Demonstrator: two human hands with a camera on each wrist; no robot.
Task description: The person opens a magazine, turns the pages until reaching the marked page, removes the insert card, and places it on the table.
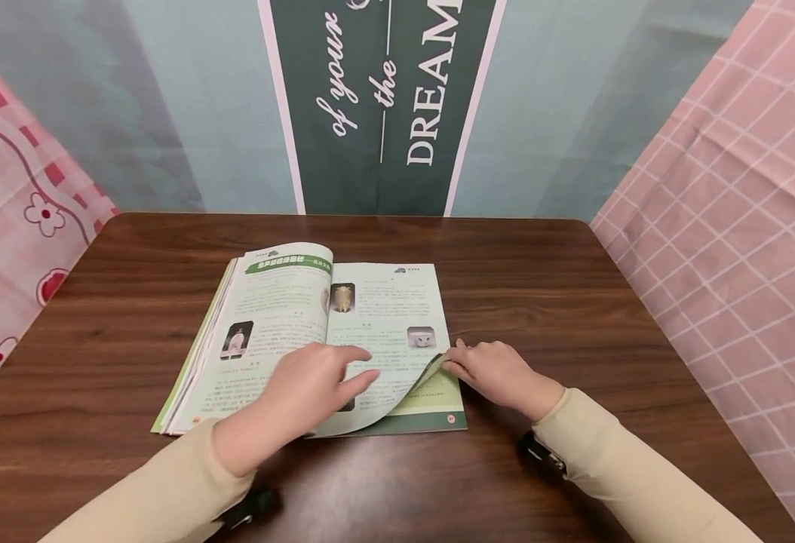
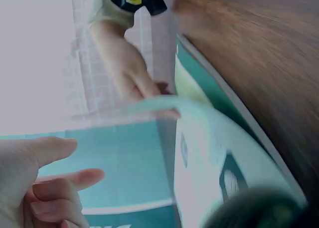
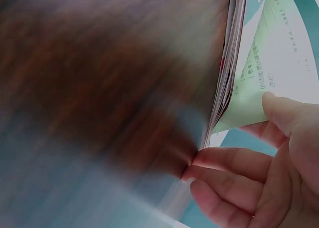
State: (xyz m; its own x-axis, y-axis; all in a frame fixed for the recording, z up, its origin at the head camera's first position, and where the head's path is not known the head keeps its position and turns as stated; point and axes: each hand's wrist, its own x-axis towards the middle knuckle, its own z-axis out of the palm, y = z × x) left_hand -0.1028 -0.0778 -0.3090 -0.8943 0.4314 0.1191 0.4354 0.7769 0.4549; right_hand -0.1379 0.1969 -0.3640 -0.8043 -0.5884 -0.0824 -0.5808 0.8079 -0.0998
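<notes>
Your cream sleeves (image 1: pixel 615 460) lie nearest, reaching in over the table (image 1: pixel 520 271). The book (image 1: pixel 296 320) lies open on it, somewhat left of centre, well apart from the far edge. Its right-hand page (image 1: pixel 391 324) is lifted at the lower corner, exposing a green-bordered sheet (image 1: pixel 431 400) beneath. Your right hand (image 1: pixel 495 373) has thumb and finger clamped on that page. Your left hand (image 1: pixel 309 385) is above the book, thumb and forefinger apart, holding nothing; whether it touches paper, you cannot tell. Judged step in hand: turning the page, early stage. The next move appears to call for carrying the corner up and leftward, your left hand clearing its path or receiving it. Beyond the far edge hangs a teal cloth (image 1: pixel 547 98); past the right edge, a pink checked cloth (image 1: pixel 744 173).
</notes>
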